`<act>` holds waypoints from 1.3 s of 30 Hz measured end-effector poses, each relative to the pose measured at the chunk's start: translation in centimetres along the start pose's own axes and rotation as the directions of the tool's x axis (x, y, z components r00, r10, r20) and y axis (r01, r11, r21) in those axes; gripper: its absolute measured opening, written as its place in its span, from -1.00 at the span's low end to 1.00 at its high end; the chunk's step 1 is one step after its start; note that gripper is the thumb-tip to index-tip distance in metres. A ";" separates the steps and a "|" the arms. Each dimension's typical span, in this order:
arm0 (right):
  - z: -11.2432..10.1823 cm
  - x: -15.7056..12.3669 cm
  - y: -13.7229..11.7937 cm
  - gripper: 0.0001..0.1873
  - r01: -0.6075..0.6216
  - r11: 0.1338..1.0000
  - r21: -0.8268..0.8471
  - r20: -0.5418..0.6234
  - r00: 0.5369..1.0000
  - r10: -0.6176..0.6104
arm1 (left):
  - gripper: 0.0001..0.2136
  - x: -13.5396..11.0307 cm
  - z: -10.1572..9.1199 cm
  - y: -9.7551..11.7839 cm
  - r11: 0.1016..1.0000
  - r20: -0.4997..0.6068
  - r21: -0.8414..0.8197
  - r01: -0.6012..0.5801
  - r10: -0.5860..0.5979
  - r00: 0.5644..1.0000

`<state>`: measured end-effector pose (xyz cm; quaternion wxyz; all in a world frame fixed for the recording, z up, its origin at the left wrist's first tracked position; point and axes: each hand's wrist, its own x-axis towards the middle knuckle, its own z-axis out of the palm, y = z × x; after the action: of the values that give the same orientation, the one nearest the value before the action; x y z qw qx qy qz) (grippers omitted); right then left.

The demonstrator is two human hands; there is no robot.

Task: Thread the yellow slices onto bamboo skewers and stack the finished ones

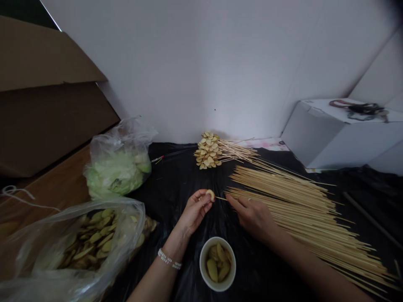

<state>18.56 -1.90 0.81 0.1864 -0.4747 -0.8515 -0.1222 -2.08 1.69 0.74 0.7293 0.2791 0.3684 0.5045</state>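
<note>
Pinching hands: the left hand (195, 212) is curling closed, its fingertips gripping a pale slice (210, 194), possibly potato, above the middle of the black-sheeted counter (176, 180). The right hand (252, 218) is pinching a thin bamboo skewer (221, 198), whose tip is reaching the slice or nearly so.
Slice handling: it is likely proving light, soft and slick, and may split if squeezed; holding it by the rim seems safest.
Skewer handling: it is probably staying stiff but may snap if bent; gripping near the tip seems steadiest.
Near side: a white bowl (218, 264) is holding more slices in pale liquid, and a clear plastic bag of slices (91, 239) is lying near left.
Far side: a bag of green leaves (118, 176) is sitting far left, a bundle of loaded skewers (206, 151) is lying far centre, and loose skewers (302, 218) are fanning across the right.
</note>
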 end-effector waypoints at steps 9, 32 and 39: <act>-0.4 0.2 -0.1 -0.46 -0.019 1.000 -0.016 -0.003 1.000 0.019 | -0.75 -0.1 0.2 0.2 0.998 -0.019 0.046 -0.033 0.033 0.999; -0.6 0.2 -0.4 -0.51 0.026 1.000 0.015 0.052 0.998 -0.027 | -0.73 -0.2 0.4 0.0 0.969 -0.035 0.239 -0.070 0.080 0.996; -0.7 0.5 -0.5 -0.58 -0.051 0.995 0.088 0.127 0.991 0.039 | -0.74 -0.3 0.6 -0.3 0.985 -0.019 0.167 -0.039 0.042 0.999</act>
<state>18.03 -2.02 1.61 0.1566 -0.4916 -0.8552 -0.0488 -1.53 1.26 0.94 0.6888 0.3410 0.4117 0.4897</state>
